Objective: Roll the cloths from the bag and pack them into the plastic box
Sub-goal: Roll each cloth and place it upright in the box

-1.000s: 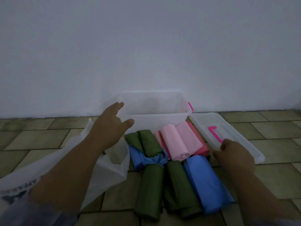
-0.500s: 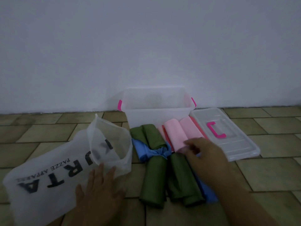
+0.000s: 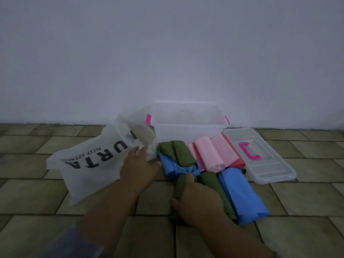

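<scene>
The left hand (image 3: 138,167) is lying on the bag (image 3: 87,164) with its fingers fairly straight and its fingertips touching the bag's open mouth. In this dim light it is hard to make out whether they are nipping the film. The right hand (image 3: 200,203) is curling round the green roll (image 3: 179,189), thumb on its left side, and is hiding its near half.

The box (image 3: 188,127) is standing open at the wall, just behind the rolls. Its cloudy sides are blurring whatever is inside. The rolls are lying on the floor (image 3: 33,198) in front of it:
- The far green rolls (image 3: 175,152) are partly covering a bunched blue cloth (image 3: 178,169).
- The pink rolls (image 3: 212,155) are covering most of a red roll (image 3: 237,162).
- A blue roll (image 3: 240,194) is overlapping another green one (image 3: 212,181).

The lid (image 3: 270,168) is lying flat to their right. Both forearms are running off the bottom edge.
</scene>
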The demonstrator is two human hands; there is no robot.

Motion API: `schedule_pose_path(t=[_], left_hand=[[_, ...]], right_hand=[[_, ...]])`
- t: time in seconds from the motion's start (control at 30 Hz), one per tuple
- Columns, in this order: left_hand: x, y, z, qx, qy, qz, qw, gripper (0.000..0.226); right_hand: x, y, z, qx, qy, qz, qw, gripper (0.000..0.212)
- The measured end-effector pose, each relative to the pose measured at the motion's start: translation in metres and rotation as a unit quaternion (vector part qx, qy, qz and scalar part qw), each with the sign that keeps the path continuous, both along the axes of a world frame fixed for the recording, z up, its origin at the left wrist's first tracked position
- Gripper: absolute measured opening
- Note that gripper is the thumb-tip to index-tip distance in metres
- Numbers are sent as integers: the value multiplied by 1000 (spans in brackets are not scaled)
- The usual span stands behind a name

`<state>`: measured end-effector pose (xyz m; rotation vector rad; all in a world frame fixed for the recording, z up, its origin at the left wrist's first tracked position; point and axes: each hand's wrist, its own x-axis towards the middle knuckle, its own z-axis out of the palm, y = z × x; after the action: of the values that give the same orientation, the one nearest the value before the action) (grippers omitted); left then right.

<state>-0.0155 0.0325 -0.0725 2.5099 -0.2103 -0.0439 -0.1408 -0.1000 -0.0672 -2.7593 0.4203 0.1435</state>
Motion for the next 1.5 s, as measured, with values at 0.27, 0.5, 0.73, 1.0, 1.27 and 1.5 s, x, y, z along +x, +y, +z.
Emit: schedule_pose_path(t=[0.27,0.5,0.73,1.0,1.27,1.5], left_hand=[[-104,21,-1,-355,469,0,809,32],[-70,18,16,-598,455,106,652,47],[-49,49,39,-389,62,31,918,26],[-66,28,11,-36,172,-209,962,47],[-54,23,12,-184,242,-64,950,68],[-52,26,17,-247,189,-87,946,57]], right_hand=[[-6,16,-4,3,-14,20,1000,85],[-12,23,2,-91,-162,100,977,65],[-33,22,-23,-152,-171,196,954,46],[-38,20,-20,-111,-189,209,953,58],[-17,50,-19,-25,-55,60,996,86],[-6,65,-29,-38,-69,0,997,74]])
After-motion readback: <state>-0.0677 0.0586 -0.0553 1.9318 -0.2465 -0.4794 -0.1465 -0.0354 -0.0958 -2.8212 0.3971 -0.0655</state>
